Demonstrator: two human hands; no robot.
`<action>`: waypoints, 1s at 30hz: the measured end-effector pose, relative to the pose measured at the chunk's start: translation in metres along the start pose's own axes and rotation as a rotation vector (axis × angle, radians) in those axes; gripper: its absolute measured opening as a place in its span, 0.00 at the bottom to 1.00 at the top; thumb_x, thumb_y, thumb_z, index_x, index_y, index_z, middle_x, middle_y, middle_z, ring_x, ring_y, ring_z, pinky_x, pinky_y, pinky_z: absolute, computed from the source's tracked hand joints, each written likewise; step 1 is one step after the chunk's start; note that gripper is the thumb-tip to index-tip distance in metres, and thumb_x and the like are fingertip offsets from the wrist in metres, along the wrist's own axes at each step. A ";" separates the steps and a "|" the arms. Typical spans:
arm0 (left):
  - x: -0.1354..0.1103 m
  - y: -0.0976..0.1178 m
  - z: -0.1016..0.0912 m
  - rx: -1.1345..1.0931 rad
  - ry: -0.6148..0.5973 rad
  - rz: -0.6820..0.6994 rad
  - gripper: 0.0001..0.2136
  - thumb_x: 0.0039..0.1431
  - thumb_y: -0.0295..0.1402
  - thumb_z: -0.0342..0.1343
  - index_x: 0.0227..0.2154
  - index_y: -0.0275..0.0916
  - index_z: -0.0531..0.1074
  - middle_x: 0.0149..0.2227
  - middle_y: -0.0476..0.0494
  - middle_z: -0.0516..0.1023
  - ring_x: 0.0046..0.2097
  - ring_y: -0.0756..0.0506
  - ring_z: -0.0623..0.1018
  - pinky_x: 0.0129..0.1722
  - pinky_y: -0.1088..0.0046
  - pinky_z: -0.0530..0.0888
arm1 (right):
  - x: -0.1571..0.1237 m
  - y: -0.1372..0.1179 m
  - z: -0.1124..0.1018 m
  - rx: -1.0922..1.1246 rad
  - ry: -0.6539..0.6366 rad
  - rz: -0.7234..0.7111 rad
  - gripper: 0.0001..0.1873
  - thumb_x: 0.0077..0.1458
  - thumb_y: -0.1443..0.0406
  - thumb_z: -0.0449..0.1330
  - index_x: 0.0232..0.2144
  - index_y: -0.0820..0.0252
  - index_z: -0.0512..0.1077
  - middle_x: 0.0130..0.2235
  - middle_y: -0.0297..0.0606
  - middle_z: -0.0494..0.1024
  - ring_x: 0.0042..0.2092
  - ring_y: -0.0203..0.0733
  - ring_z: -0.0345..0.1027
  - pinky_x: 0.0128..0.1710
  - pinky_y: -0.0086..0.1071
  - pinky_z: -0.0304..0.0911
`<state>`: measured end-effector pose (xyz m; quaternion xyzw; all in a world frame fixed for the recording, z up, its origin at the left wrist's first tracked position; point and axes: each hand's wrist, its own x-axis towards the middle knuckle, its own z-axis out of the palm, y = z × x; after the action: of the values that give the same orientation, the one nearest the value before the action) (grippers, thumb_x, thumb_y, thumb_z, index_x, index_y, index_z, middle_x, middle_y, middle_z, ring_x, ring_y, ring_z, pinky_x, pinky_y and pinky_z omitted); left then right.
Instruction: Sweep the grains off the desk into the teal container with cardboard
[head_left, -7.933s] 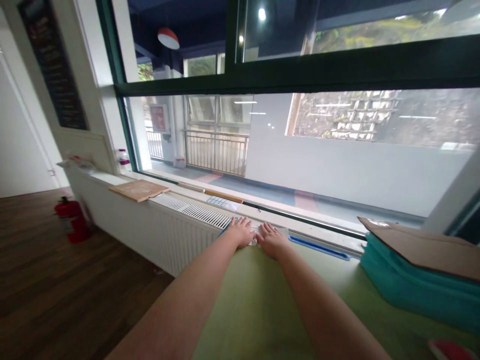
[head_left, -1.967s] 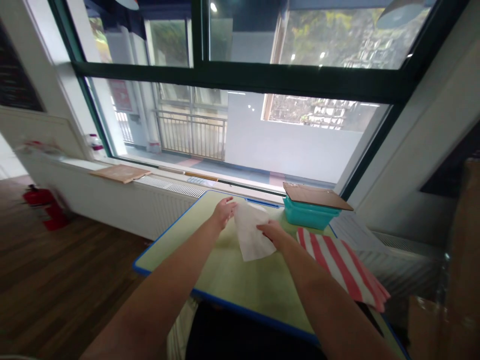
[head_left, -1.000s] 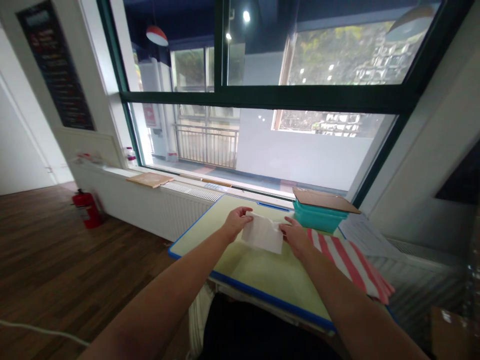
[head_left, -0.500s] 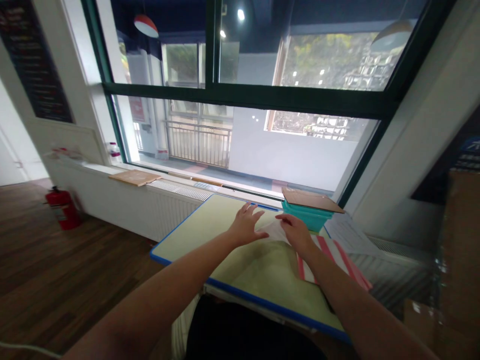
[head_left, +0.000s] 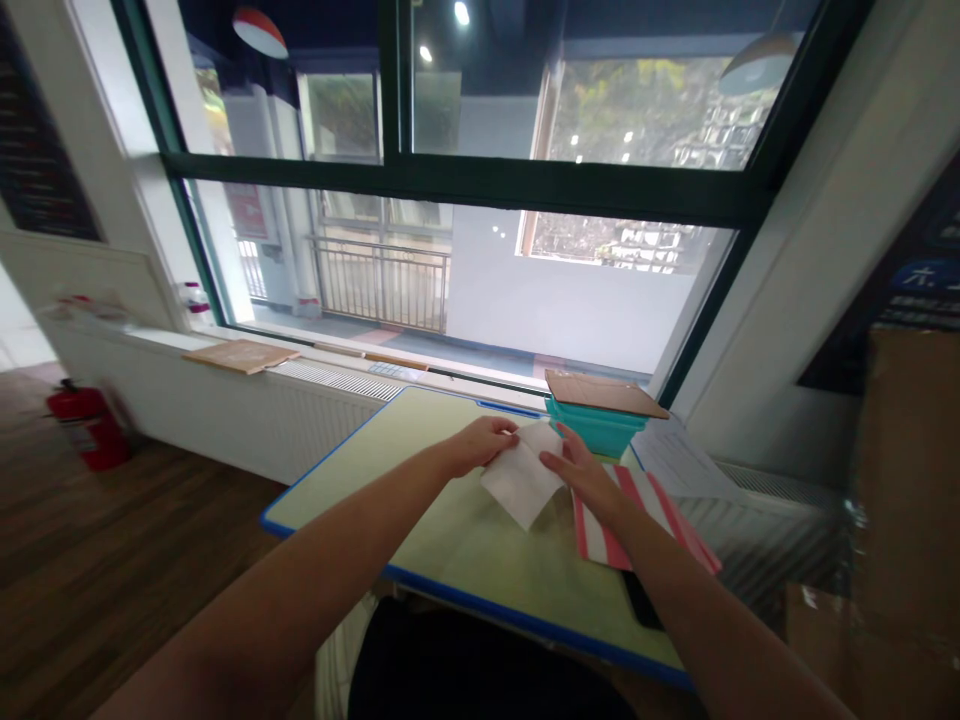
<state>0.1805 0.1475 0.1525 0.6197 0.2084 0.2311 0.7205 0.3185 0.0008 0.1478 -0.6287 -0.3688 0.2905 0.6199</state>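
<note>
A white folded cloth (head_left: 520,482) hangs just above the green table top (head_left: 420,470), held between both hands. My left hand (head_left: 480,443) is curled round the cloth's upper left corner. My right hand (head_left: 581,474) pinches its right edge with fingers pointing left. The lower corner of the cloth droops toward the table.
A red and white striped cloth (head_left: 637,510) lies on the table right of my hands. Behind it stands a teal box (head_left: 596,430) with a cardboard sheet (head_left: 604,393) on top. The window sill carries a wooden board (head_left: 240,355). A red fire extinguisher (head_left: 82,425) stands on the floor at left.
The cloth lay flat under both pressing hands half a second ago; now both hands have lifted it by its top edge. The view has swung slightly left.
</note>
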 end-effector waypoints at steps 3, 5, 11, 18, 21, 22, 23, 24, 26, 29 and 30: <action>0.004 0.000 -0.004 -0.046 0.036 -0.029 0.07 0.47 0.29 0.66 0.31 0.35 0.77 0.24 0.46 0.77 0.22 0.50 0.72 0.24 0.74 0.67 | -0.005 -0.003 -0.003 0.151 -0.092 0.105 0.39 0.43 0.53 0.70 0.57 0.51 0.66 0.51 0.40 0.77 0.48 0.47 0.73 0.46 0.39 0.69; 0.007 -0.002 -0.005 -0.097 0.077 -0.036 0.07 0.49 0.28 0.64 0.33 0.36 0.76 0.26 0.46 0.78 0.25 0.48 0.75 0.27 0.73 0.70 | -0.007 -0.005 0.000 0.288 -0.163 0.184 0.32 0.47 0.51 0.67 0.54 0.52 0.68 0.49 0.41 0.78 0.46 0.47 0.75 0.42 0.40 0.71; 0.009 -0.007 -0.006 -0.239 0.056 -0.107 0.05 0.49 0.23 0.57 0.31 0.33 0.73 0.28 0.41 0.78 0.28 0.46 0.77 0.31 0.69 0.75 | -0.006 0.010 0.022 0.349 -0.124 0.350 0.15 0.46 0.66 0.66 0.39 0.60 0.74 0.37 0.43 0.81 0.33 0.42 0.76 0.31 0.33 0.71; -0.003 -0.007 -0.011 -0.292 -0.048 -0.123 0.15 0.41 0.20 0.61 0.37 0.30 0.76 0.34 0.35 0.81 0.31 0.43 0.79 0.34 0.66 0.76 | 0.000 0.023 0.029 0.407 -0.023 0.235 0.17 0.46 0.65 0.66 0.41 0.58 0.74 0.44 0.41 0.81 0.44 0.45 0.76 0.42 0.36 0.72; -0.006 -0.007 -0.010 -0.295 -0.039 -0.073 0.22 0.38 0.19 0.64 0.41 0.33 0.76 0.35 0.38 0.82 0.31 0.44 0.79 0.34 0.67 0.75 | -0.003 0.016 0.028 0.471 -0.078 0.205 0.21 0.44 0.64 0.68 0.43 0.59 0.74 0.46 0.43 0.81 0.47 0.49 0.75 0.46 0.41 0.71; -0.006 -0.006 -0.009 -0.292 -0.041 -0.063 0.23 0.38 0.20 0.65 0.42 0.33 0.76 0.35 0.38 0.82 0.31 0.44 0.79 0.34 0.67 0.75 | -0.005 0.014 0.027 0.485 -0.095 0.200 0.22 0.43 0.64 0.68 0.43 0.59 0.73 0.46 0.44 0.81 0.48 0.51 0.75 0.46 0.42 0.71; -0.006 -0.005 -0.008 -0.288 -0.044 -0.059 0.23 0.37 0.20 0.66 0.42 0.33 0.76 0.35 0.38 0.82 0.31 0.44 0.79 0.33 0.67 0.74 | -0.007 0.012 0.027 0.488 -0.106 0.192 0.23 0.42 0.64 0.68 0.44 0.59 0.73 0.45 0.44 0.81 0.48 0.52 0.75 0.46 0.43 0.71; -0.007 -0.004 -0.007 -0.283 -0.044 -0.057 0.23 0.37 0.20 0.66 0.42 0.33 0.77 0.34 0.39 0.81 0.30 0.45 0.79 0.32 0.68 0.74 | -0.008 0.011 0.026 0.481 -0.109 0.181 0.24 0.40 0.65 0.69 0.43 0.58 0.74 0.45 0.44 0.81 0.48 0.52 0.75 0.46 0.44 0.71; -0.008 -0.001 -0.005 -0.274 -0.039 -0.057 0.23 0.37 0.19 0.66 0.42 0.33 0.77 0.33 0.40 0.81 0.28 0.46 0.78 0.30 0.69 0.73 | -0.012 0.009 0.024 0.449 -0.098 0.151 0.24 0.38 0.67 0.69 0.42 0.58 0.74 0.43 0.43 0.82 0.47 0.52 0.75 0.46 0.43 0.71; -0.009 0.001 -0.004 -0.266 -0.018 -0.061 0.17 0.39 0.18 0.63 0.36 0.34 0.76 0.30 0.43 0.80 0.28 0.48 0.78 0.30 0.73 0.73 | -0.015 0.006 0.017 0.397 -0.061 0.136 0.20 0.36 0.68 0.68 0.37 0.56 0.76 0.41 0.41 0.82 0.45 0.52 0.76 0.45 0.43 0.72; -0.010 0.002 -0.003 -0.263 -0.008 -0.070 0.13 0.41 0.18 0.62 0.33 0.34 0.75 0.29 0.44 0.79 0.27 0.49 0.77 0.30 0.74 0.73 | -0.016 0.005 0.014 0.377 -0.049 0.138 0.18 0.36 0.68 0.67 0.35 0.57 0.77 0.40 0.41 0.83 0.44 0.52 0.76 0.44 0.43 0.72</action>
<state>0.1705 0.1446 0.1537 0.5132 0.1950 0.2289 0.8039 0.2983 -0.0045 0.1405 -0.5181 -0.2789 0.4113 0.6962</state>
